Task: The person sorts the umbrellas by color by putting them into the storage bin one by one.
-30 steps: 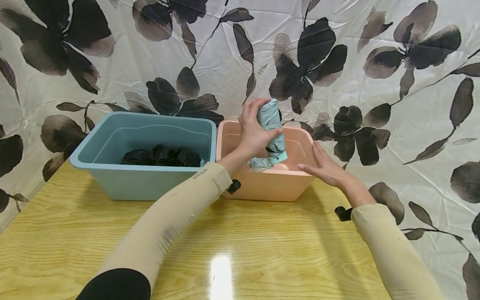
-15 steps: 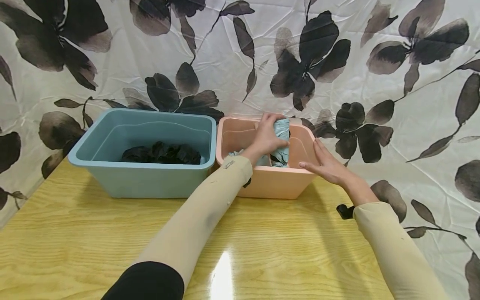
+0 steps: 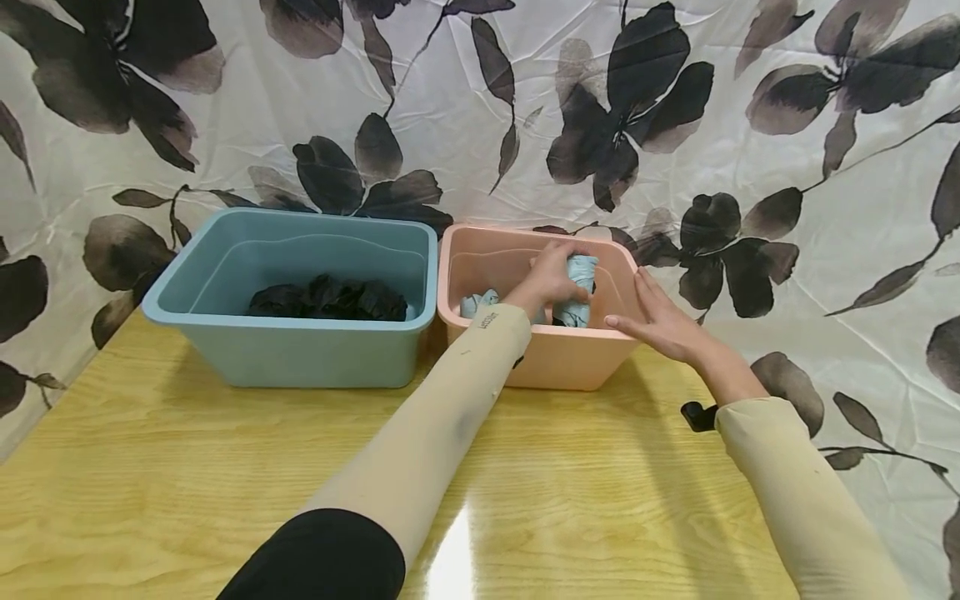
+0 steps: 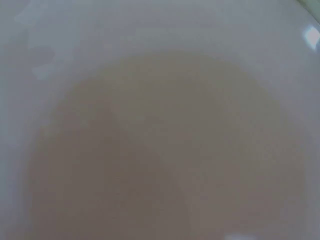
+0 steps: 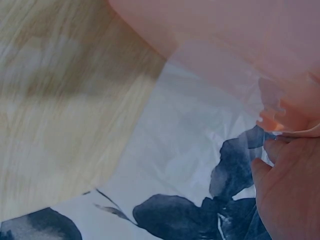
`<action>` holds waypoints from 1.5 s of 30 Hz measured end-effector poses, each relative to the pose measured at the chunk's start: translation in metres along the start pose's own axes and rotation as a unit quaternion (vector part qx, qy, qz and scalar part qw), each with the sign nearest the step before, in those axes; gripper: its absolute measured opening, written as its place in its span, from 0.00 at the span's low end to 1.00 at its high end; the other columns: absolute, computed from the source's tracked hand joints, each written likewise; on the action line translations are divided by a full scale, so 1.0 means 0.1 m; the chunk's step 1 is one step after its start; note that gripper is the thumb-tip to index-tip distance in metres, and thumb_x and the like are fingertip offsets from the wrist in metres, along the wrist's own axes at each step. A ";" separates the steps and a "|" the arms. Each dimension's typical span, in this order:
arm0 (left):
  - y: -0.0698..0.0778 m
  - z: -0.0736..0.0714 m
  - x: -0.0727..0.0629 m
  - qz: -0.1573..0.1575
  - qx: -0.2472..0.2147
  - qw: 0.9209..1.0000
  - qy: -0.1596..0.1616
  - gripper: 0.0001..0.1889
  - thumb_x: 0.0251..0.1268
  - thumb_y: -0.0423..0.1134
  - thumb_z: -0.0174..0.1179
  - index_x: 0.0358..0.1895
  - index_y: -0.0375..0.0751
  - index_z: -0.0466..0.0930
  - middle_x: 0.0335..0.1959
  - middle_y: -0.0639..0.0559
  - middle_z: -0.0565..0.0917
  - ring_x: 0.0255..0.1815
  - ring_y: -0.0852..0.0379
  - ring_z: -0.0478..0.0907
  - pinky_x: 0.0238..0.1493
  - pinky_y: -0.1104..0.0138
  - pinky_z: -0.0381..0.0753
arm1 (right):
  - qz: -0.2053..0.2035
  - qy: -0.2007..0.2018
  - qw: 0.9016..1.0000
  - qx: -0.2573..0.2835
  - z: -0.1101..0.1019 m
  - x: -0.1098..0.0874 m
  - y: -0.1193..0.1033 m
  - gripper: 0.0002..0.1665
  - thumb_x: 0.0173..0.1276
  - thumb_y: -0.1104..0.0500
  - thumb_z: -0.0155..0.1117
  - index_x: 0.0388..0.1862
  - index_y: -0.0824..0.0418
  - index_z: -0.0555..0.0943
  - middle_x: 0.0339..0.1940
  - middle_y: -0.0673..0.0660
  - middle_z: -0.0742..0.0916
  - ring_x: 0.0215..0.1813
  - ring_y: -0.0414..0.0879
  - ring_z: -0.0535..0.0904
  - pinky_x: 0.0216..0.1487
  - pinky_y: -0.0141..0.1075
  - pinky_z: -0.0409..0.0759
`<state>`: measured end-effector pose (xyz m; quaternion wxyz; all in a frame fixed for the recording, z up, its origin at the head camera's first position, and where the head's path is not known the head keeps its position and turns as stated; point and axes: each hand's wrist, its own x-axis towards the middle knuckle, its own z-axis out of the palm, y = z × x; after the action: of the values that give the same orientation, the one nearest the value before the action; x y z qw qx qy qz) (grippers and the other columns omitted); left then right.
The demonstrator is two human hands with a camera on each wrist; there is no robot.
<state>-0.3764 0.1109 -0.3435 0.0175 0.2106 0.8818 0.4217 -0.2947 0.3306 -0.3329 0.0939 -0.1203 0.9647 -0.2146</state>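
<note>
In the head view my left hand (image 3: 557,277) reaches into the peach plastic bin (image 3: 562,360) and grips a light-blue rolled bundle (image 3: 580,287) with dark marks. The bundle stands nearly upright near the bin's right end; its lower end is hidden by the front wall. More light-blue crumpled material (image 3: 480,302) lies at the bin's left, partly behind my forearm. My right hand (image 3: 663,321) rests on the bin's right rim, fingers extended, thumb along the front corner. The right wrist view shows part of that hand (image 5: 292,185) at the peach rim. The left wrist view is blurred.
Left of the peach bin stands a blue bin (image 3: 300,357) holding crumpled black bundles (image 3: 326,300). Both bins sit on a wooden table (image 3: 225,467), against a white cloth (image 3: 480,150) with dark flowers.
My left hand has lowered the light-blue bundle into the peach bin, moving right and down. The right hand has stayed on the rim. The head view has shifted slightly.
</note>
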 end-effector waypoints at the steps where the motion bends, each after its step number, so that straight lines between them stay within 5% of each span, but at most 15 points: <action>1: 0.00 0.00 0.00 -0.001 0.009 1.000 -0.009 0.36 0.55 0.37 0.80 0.69 0.47 0.78 0.70 0.44 0.74 0.67 0.48 0.72 0.74 0.54 0.62 | 0.001 -0.001 1.000 0.000 -0.01 0.00 0.00 0.64 0.76 0.30 0.54 0.85 0.60 0.28 0.87 0.58 0.32 0.86 0.62 0.31 0.81 0.67 0.42; 9: 0.00 -0.03 -0.07 -0.018 0.029 0.998 -0.050 0.31 0.58 0.35 0.77 0.68 0.46 0.81 0.65 0.44 0.79 0.64 0.49 0.73 0.75 0.56 0.62 | 0.003 -0.003 1.000 -0.003 -0.03 0.01 0.01 0.65 0.75 0.29 0.54 0.86 0.59 0.28 0.87 0.58 0.32 0.86 0.62 0.31 0.80 0.68 0.42; 15: 0.01 -0.06 -0.08 -0.039 0.005 0.996 -0.077 0.33 0.59 0.31 0.74 0.70 0.45 0.79 0.68 0.46 0.79 0.60 0.51 0.75 0.62 0.67 0.73 | 0.001 -0.001 1.000 -0.006 -0.04 -0.03 -0.01 0.64 0.75 0.30 0.54 0.86 0.60 0.29 0.87 0.58 0.32 0.86 0.62 0.31 0.80 0.67 0.42; 21: 0.03 -0.07 -0.05 -0.056 0.015 0.988 -0.147 0.39 0.59 0.27 0.72 0.76 0.48 0.72 0.75 0.46 0.72 0.55 0.52 0.73 0.50 0.66 0.75 | -0.006 0.010 1.000 -0.007 -0.06 -0.05 -0.02 0.64 0.75 0.31 0.55 0.85 0.62 0.29 0.87 0.59 0.33 0.86 0.62 0.31 0.81 0.66 0.41; 30: 0.04 -0.08 -0.03 -0.067 0.044 0.963 -0.256 0.44 0.67 0.34 0.70 0.84 0.51 0.58 0.84 0.52 0.59 0.82 0.51 0.58 0.76 0.60 0.67 | -0.008 0.011 1.000 -0.010 -0.06 -0.05 -0.01 0.64 0.76 0.31 0.54 0.85 0.62 0.30 0.87 0.60 0.34 0.86 0.63 0.32 0.81 0.66 0.42; 38: 0.02 -0.09 -0.05 -0.049 0.042 0.970 -0.234 0.44 0.65 0.37 0.72 0.83 0.51 0.60 0.83 0.52 0.61 0.82 0.50 0.60 0.77 0.58 0.66 | -0.001 0.010 1.000 -0.005 -0.05 -0.04 0.01 0.65 0.75 0.28 0.54 0.86 0.59 0.28 0.87 0.57 0.33 0.86 0.63 0.31 0.80 0.67 0.42; 45: -0.01 -0.11 -0.11 -0.019 -0.054 0.983 -0.174 0.37 0.68 0.35 0.69 0.80 0.44 0.66 0.79 0.48 0.69 0.78 0.49 0.66 0.74 0.63 0.70 | -0.004 0.017 1.000 -0.011 0.01 -0.03 0.01 0.63 0.76 0.29 0.53 0.86 0.60 0.31 0.87 0.58 0.35 0.86 0.64 0.33 0.81 0.67 0.42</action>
<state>-0.3692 0.0986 -0.3386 0.1902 0.2626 0.8453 0.4247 -0.2917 0.3318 -0.3341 0.0751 -0.1217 0.9681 -0.2060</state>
